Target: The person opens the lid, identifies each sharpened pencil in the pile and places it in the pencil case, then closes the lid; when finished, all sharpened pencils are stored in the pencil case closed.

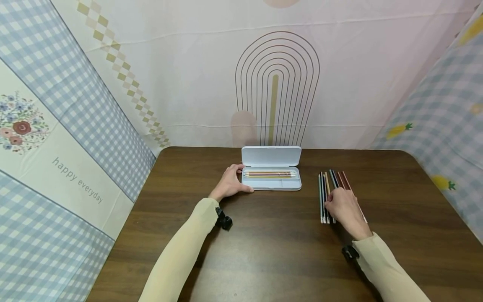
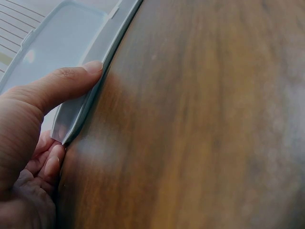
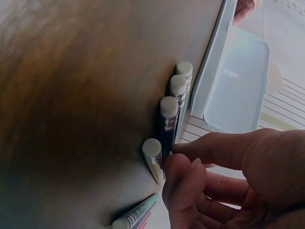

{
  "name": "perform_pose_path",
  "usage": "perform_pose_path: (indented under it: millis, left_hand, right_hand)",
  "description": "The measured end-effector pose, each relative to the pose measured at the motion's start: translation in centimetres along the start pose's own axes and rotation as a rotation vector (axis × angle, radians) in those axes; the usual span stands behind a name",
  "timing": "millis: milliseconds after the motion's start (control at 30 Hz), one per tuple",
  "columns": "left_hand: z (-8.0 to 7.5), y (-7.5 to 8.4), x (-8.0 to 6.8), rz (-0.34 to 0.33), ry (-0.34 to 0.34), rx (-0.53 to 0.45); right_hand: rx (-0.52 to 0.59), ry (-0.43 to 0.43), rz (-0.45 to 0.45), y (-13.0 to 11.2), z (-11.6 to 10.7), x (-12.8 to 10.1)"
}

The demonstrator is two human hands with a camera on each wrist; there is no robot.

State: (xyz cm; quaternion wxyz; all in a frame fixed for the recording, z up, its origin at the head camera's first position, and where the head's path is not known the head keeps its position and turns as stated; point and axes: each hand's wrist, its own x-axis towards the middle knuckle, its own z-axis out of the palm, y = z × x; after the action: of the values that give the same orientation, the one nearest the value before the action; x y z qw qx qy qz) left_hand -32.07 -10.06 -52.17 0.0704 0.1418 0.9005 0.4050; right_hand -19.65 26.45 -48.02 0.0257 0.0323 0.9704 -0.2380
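A light blue pencil case (image 1: 271, 184) lies with its lid (image 1: 271, 156) raised; several pencils (image 1: 269, 174) rest inside along the back. My left hand (image 1: 231, 181) grips its left end, thumb (image 2: 71, 86) on the front edge and fingers around the corner. To the right of the case, a row of pencils with white eraser ends (image 1: 322, 201) lies on the table, tips pointing away. Over that row, my right hand (image 1: 345, 207) pinches a pencil (image 3: 168, 114) between thumb and curled forefinger, near a yellowish pencil (image 3: 153, 155). The hand hides the middle of several pencils.
The brown wooden table (image 1: 279, 251) ends at a white patterned cloth (image 1: 196, 84) close behind the raised lid. Checked cloths hang at both sides. Reddish pencils (image 1: 344, 180) lie on the far side of my right hand. Each wrist carries a black camera.
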Motion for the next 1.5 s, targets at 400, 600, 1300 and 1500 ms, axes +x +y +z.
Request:
perform_pose_path:
  millis: [400,600,1300,1500]
  left_hand:
    - [0.07,-0.18,-0.01,0.004,0.001,0.009]
    - [0.03,-0.09,-0.03,0.001,-0.001,0.001]
    - [0.02,0.12,-0.08,-0.001,0.001,-0.002]
    - [0.05,0.12,-0.07,-0.003,0.0,0.001]
  right_hand:
    - [-0.032,-0.037,0.045,-0.02,0.03,0.12]
    - [-0.083,-0.014,0.022,-0.01,0.05,0.32]
    - [-0.109,-0.028,0.037,-0.27,0.15,0.66]
    - [-0.074,-0.003,0.06,-0.02,0.13,0.56]
